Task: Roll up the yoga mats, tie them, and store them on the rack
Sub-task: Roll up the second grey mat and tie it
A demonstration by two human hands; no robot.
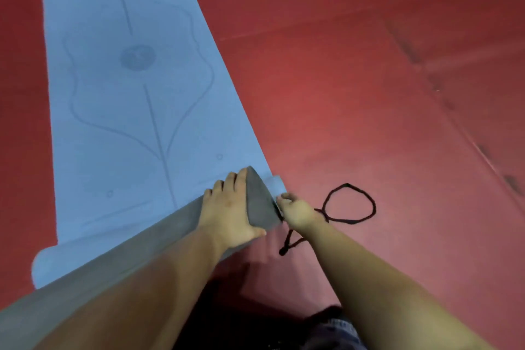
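Red floor (369,79): matte padded surface with faint seams and scuffs, filling the right and far left of the frame.

Blue yoga mat (127,79): long flat sheet, fine-grained face printed with thin alignment lines and a round mark, running from the upper left down to lower centre. Near end turned over, grey underside (159,239) showing as a low, loose fold across the lower left; right corner lifted into a grey wedge. No tight roll yet, judged the opening turn.

Left hand (230,207): lower centre, fingers curled over the grey fold near its right end, thumb on the near side, holding the mat.

Right hand (297,212): just right of the corner, fingertips pinching the mat's edge; blurred, finer detail unclear.

Black cord (352,202): thin, limp loop on the floor right of centre, one strand passing under the right wrist, tail ending near the lower centre.

Risks, judged: both hands at one end, so a skewed, cone-shaped roll; slack first turn giving a loose core; cord snagged by the wrist or rolled inside.

Rack: not in view.
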